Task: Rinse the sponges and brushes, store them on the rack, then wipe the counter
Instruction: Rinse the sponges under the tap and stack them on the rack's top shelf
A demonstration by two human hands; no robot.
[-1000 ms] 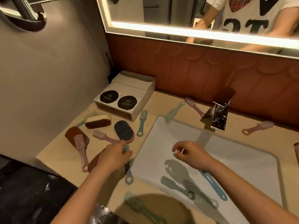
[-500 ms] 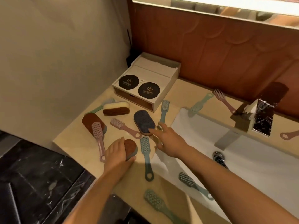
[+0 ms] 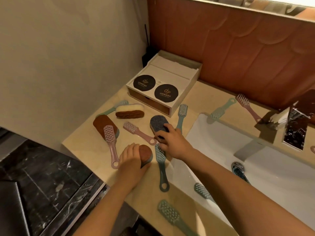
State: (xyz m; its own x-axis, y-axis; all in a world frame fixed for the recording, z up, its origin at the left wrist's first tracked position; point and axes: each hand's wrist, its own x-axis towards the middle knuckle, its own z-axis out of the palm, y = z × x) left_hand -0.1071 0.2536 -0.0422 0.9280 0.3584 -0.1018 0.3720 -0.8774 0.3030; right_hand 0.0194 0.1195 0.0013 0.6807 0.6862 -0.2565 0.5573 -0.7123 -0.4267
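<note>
Near the desk's (image 3: 85,147) front edge, left of the sink (image 3: 213,137), the left hand (image 3: 131,161) is curling round a brown sponge (image 3: 145,152) while the right hand (image 3: 172,142) is clasping a grey sponge (image 3: 157,123) just behind it, apparently gathering both for rinsing; pink and teal brushes (image 3: 162,169) are lying scattered around, not yet racked.

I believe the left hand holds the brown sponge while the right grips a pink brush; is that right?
No: in the head view the right hand grips the grey sponge, not the pink brush beside it. The left hand holds the brown sponge.
</note>
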